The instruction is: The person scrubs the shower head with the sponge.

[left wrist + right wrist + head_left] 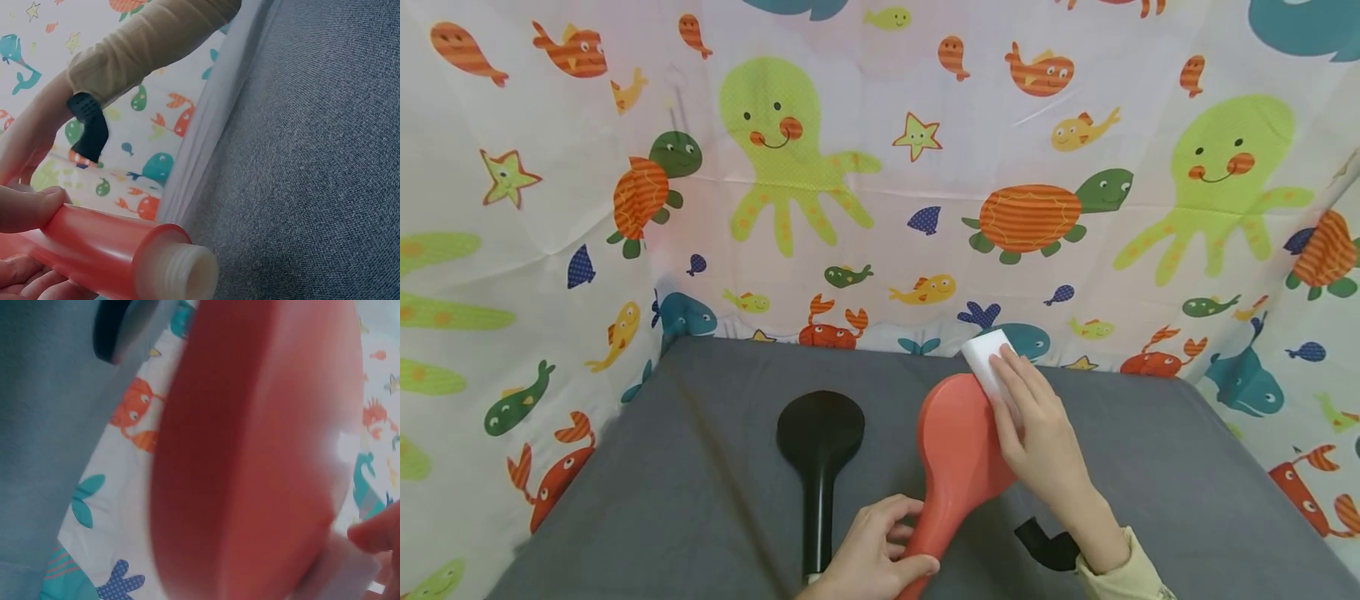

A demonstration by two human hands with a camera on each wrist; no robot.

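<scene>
A red hand-held shower head [958, 442] is lifted over the grey cloth, its round head tilted up and away. My left hand [874, 550] grips it by the handle, thumb across the front. The handle's white threaded end [187, 274] points out in the left wrist view. In my right hand [1047, 433] is a white sponge [987, 357], pressed against the upper right edge of the red head. The right wrist view shows the sponge [342, 570] at the head's side. Left of the red one lies a black shower head [820, 427], handle toward me.
Grey cloth [700, 467] covers the tabletop. A curtain [880, 217] printed with sea animals hangs at the back and both sides. A black strap [1047, 546] dangles by the right wrist, below the beige sleeve [1123, 571].
</scene>
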